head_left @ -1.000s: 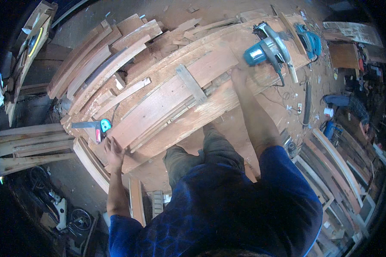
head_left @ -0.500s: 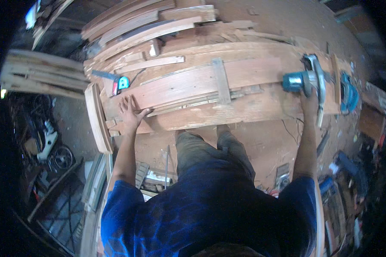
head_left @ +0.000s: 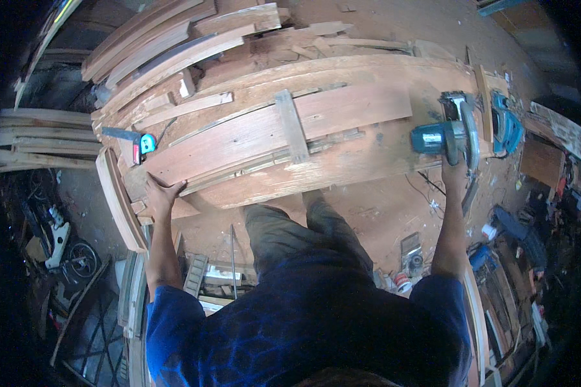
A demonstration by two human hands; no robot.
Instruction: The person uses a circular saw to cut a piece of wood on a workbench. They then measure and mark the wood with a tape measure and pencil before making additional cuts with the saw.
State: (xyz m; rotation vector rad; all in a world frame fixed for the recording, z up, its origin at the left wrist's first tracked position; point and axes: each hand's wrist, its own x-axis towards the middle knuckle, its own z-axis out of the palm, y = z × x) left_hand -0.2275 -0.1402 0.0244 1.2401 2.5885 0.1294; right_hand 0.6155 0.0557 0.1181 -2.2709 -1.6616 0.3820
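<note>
My right hand (head_left: 454, 171) is closed round the rear handle of a teal circular saw (head_left: 436, 137) at the right end of the workbench. The saw sits just beyond the right end of a long reddish plank (head_left: 232, 135). My left hand (head_left: 162, 193) rests at the plank's near left corner, thumb spread from the fingers. A short grey wooden crosspiece (head_left: 292, 126) lies across the plank. Thin wooden strips (head_left: 258, 162) show along its near edge. Beyond my left hand are a teal tape measure (head_left: 148, 142) and a dark-bladed try square (head_left: 121, 134).
A second teal power tool (head_left: 507, 126) stands at the bench's right end, past an upright wooden strip (head_left: 483, 106). Stacked boards (head_left: 174, 55) lie behind the bench. A thick pale beam (head_left: 120, 200) crosses its left end. A cord (head_left: 426, 187) hangs near my right forearm.
My view has shifted, so the bench appears further left. The saw now shows apart from the plank's right end. My left hand's fingers have come closer together at the plank's corner.
</note>
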